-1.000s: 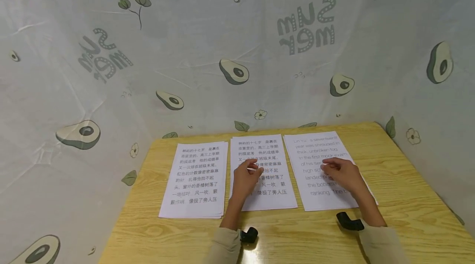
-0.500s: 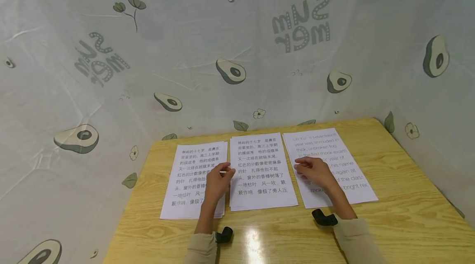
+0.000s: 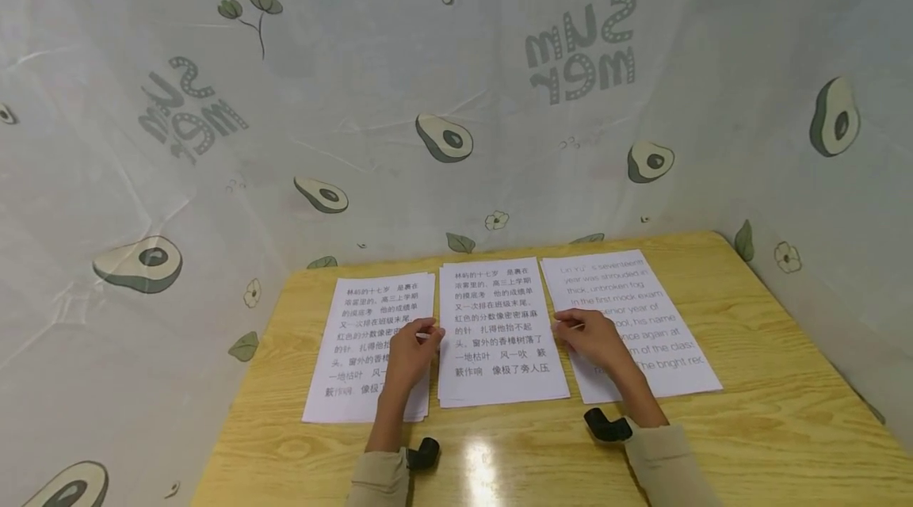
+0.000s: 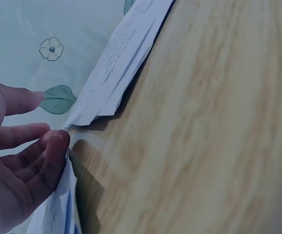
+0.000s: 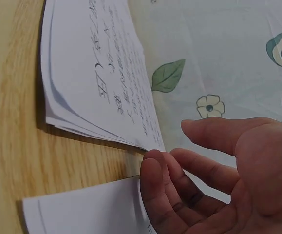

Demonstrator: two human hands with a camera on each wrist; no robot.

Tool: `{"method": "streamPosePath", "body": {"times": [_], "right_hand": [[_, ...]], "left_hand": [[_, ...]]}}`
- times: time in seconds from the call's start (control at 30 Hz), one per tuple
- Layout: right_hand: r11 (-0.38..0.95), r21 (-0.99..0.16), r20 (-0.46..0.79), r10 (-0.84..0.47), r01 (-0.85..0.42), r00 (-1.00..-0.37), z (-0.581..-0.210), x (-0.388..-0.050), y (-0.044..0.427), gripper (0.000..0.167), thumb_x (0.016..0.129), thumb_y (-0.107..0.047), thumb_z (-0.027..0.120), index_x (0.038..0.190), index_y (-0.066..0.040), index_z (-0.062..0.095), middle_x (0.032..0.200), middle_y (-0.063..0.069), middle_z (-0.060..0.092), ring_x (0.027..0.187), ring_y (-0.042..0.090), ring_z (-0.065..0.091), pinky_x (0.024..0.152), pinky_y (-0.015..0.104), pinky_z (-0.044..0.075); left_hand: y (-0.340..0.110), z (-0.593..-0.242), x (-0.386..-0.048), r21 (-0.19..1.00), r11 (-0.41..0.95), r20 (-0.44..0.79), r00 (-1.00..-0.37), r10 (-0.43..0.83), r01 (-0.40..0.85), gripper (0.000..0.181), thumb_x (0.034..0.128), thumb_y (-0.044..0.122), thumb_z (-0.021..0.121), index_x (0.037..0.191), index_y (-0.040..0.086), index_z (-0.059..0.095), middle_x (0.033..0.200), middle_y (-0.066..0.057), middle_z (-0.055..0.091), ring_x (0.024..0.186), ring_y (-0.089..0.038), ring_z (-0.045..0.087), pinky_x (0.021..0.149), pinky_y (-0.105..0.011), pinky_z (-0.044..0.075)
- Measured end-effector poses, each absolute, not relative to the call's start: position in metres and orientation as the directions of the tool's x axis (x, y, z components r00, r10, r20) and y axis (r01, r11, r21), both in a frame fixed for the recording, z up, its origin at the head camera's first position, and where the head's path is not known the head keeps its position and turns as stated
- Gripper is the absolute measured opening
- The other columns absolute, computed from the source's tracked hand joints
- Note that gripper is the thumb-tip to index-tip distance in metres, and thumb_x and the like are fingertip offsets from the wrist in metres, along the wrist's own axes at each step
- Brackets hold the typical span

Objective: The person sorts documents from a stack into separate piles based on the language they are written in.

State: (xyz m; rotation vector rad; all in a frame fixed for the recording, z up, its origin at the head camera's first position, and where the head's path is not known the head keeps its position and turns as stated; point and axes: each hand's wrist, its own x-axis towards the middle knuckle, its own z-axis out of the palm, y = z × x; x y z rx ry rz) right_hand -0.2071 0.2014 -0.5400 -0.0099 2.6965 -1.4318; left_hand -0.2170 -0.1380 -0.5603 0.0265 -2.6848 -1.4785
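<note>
Three stacks of printed paper lie side by side on the table. My left hand (image 3: 410,356) is over the right part of the left stack (image 3: 331,400), its fingertips by the left edge of the middle stack (image 3: 499,390). Over the left part of the right stack (image 3: 678,376) is my right hand (image 3: 597,342), fingertips close to the middle stack's right edge. In both wrist views the thumbs stand apart from loosely bent fingers, and neither hand grips any paper. The middle stack's sheets (image 5: 89,68) show slightly uneven edges in the right wrist view.
A wood-grain table (image 3: 528,451) carries the stacks, with bare surface in front of them. Behind and at both sides hangs a pale cloth (image 3: 385,55) printed with avocados and leaves. Black curved pieces (image 3: 609,425) sit at both wrists.
Both hands have moved left: the left from over the middle stack to its left edge, the right from the middle of the right stack towards its left side. The stacks lie as before.
</note>
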Motion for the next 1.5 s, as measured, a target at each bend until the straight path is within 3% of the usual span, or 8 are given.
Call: {"method": "streamPosePath", "body": {"times": [0.3,0.4,0.57,0.8,1.27,1.4,1.5], "right_hand": [[0.568,-0.823,-0.05,-0.062,0.006,-0.997,-0.546,-0.206,0.193,0.042,0.102,-0.019,0.071,0.134,0.008,0.069,0.106,0.017,0.079,0.076,0.017,0.073,0.069,0.03,0.057],[0.607,-0.795,-0.032,-0.064,-0.013,-0.997,-0.546,-0.206,0.191,0.042,0.102,-0.02,0.072,0.133,0.008,0.07,0.107,0.017,0.078,0.082,0.02,0.074,0.073,0.032,0.058],[0.665,-0.745,-0.011,-0.081,-0.046,-0.997,-0.545,-0.205,0.187,0.041,0.1,-0.021,0.073,0.13,0.008,0.072,0.107,0.015,0.076,0.1,0.03,0.073,0.083,0.039,0.057],[0.674,-0.738,-0.02,-0.082,-0.041,-0.996,-0.546,-0.203,0.185,0.04,0.1,-0.02,0.074,0.131,0.006,0.072,0.108,0.014,0.074,0.101,0.031,0.072,0.084,0.042,0.056],[0.652,-0.757,-0.02,-0.063,-0.026,-0.998,-0.548,-0.205,0.189,0.043,0.102,-0.023,0.072,0.135,0.004,0.07,0.114,0.016,0.076,0.107,0.034,0.073,0.09,0.046,0.059],[0.657,-0.753,-0.014,-0.058,-0.027,-0.998,-0.548,-0.204,0.192,0.043,0.101,-0.023,0.073,0.134,0.005,0.07,0.113,0.018,0.077,0.107,0.036,0.074,0.091,0.049,0.059],[0.655,-0.756,-0.013,-0.053,-0.025,-0.999,-0.547,-0.204,0.192,0.043,0.101,-0.023,0.073,0.133,0.006,0.071,0.113,0.018,0.077,0.107,0.037,0.074,0.093,0.051,0.059]], "left_hand": [[-0.139,-0.561,-0.217,0.806,0.592,0.052,-0.998,-0.044,0.016,0.037,0.0984,0.023,0.077,0.128,0.0,0.075,0.104,-0.008,0.076,0.091,-0.019,0.069,0.076,-0.03,0.057],[-0.138,-0.562,-0.218,0.785,0.62,0.046,-0.998,-0.035,0.015,0.034,0.0976,0.023,0.078,0.125,0.001,0.077,0.102,-0.006,0.075,0.091,-0.018,0.067,0.078,-0.032,0.056],[-0.136,-0.565,-0.22,0.756,0.654,0.034,-0.999,-0.021,0.012,0.028,0.0966,0.023,0.079,0.118,0.005,0.079,0.101,-0.006,0.07,0.088,-0.017,0.063,0.074,-0.03,0.052],[-0.134,-0.567,-0.218,0.751,0.66,0.034,-0.999,0.001,0.026,0.022,0.0974,0.022,0.078,0.112,0.006,0.079,0.1,-0.007,0.067,0.083,-0.015,0.059,0.066,-0.027,0.049],[-0.132,-0.56,-0.214,0.737,0.67,0.053,-0.996,0.068,0.085,0.017,0.1002,0.022,0.075,0.099,0.005,0.073,0.092,-0.01,0.064,0.08,-0.017,0.056,0.066,-0.027,0.045],[-0.134,-0.56,-0.215,0.763,0.643,0.038,-0.998,0.048,0.06,0.021,0.0995,0.021,0.076,0.107,0.002,0.076,0.097,-0.01,0.068,0.086,-0.018,0.064,0.07,-0.029,0.052],[-0.135,-0.561,-0.214,0.781,0.624,0.017,-1.0,0.022,0.027,0.031,0.099,0.021,0.077,0.123,0.002,0.077,0.106,-0.007,0.072,0.095,-0.019,0.068,0.079,-0.033,0.057]]}}
